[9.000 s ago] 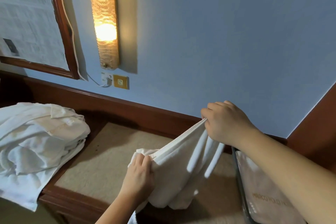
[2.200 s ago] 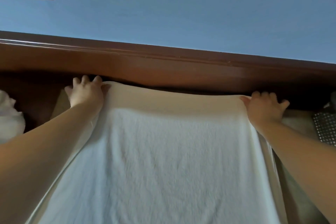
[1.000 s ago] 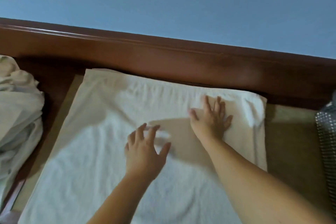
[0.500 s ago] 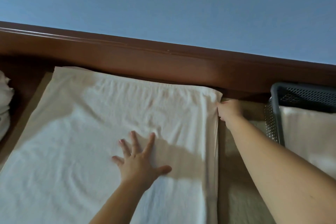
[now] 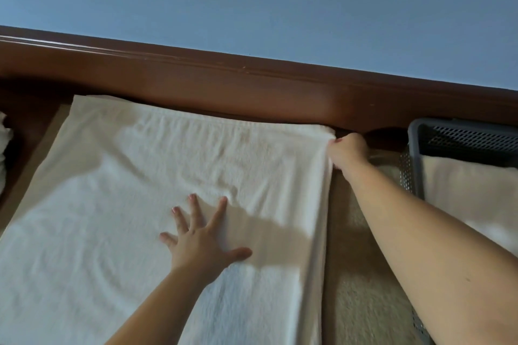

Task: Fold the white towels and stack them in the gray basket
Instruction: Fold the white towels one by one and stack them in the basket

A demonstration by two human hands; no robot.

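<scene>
Nearest, the left hand lies flat, fingers spread, pressing the white towel spread over the tabletop; at two o'clock the right hand pinches the towel's far right corner; farther toward three o'clock, the gray basket holds a folded towel.

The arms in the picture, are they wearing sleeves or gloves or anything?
No. Both forearms are bare as far as the picture shows, with no sleeves in view. The left hand and right hand wear no gloves, rings, watch or bracelets. The fingernails look short and pinkish.
</scene>
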